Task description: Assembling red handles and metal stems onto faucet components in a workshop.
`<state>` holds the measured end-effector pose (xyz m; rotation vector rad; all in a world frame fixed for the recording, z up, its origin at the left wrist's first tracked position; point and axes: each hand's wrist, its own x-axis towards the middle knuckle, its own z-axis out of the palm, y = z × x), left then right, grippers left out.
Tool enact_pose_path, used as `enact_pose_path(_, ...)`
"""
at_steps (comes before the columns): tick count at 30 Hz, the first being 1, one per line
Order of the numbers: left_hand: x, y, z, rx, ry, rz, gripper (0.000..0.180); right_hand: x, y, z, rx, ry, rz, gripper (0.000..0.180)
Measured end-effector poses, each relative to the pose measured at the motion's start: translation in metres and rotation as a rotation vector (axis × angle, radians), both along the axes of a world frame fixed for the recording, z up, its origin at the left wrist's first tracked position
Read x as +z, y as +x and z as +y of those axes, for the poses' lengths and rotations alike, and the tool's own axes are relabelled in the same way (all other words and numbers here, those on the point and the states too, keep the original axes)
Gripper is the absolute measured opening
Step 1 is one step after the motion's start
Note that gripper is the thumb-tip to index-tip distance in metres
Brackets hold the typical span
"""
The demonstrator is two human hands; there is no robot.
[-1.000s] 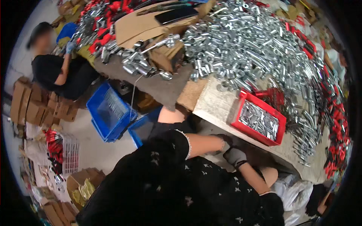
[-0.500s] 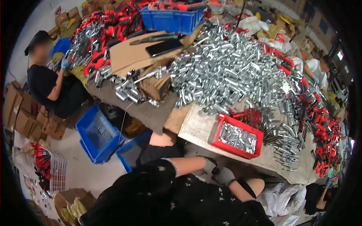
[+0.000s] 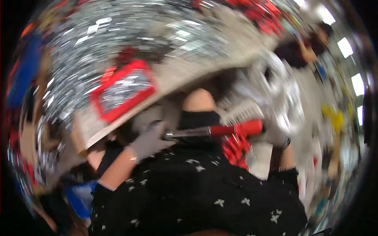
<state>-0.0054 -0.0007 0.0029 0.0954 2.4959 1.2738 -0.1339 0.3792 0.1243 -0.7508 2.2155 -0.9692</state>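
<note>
Both your gloved hands grip one red-handled tool [image 3: 220,131]: left hand [image 3: 149,141] closed on its metal end, right hand [image 3: 275,133] at the red end; judging by that, steady it next

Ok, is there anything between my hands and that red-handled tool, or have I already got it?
Nothing visible in the way. The left hand touches the metal end of the red-handled tool, and the right hand is at the red end. The frame is blurred.

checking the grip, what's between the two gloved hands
In the head view, a tool with a metal shaft and red handle spans from the left hand to the right hand.
</note>
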Motion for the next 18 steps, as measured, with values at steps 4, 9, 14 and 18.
enact_pose_path(4, 0.02, -0.018, 0.036, 0.015, 0.371, -0.313, 0.078, 0.069, 0.042, 0.111, -0.452, 0.114, -0.006, 0.057)
enact_pose_path(9, -0.02, -0.012, 0.036, 0.105, 0.21, -0.029, 0.059, 0.02, 0.064, 0.174, -0.606, 0.494, 0.192, 0.051)
enact_pose_path(14, -0.036, -0.011, 0.041, 0.166, 0.246, -0.138, 0.058, -0.233, 0.045, 0.236, -1.191, -0.082, -0.261, 0.025)
enact_pose_path(18, -0.024, -0.005, 0.046, 0.264, 0.259, -0.149, 0.058, -0.408, 0.033, 0.234, -1.529, -0.506, -0.396, 0.038)
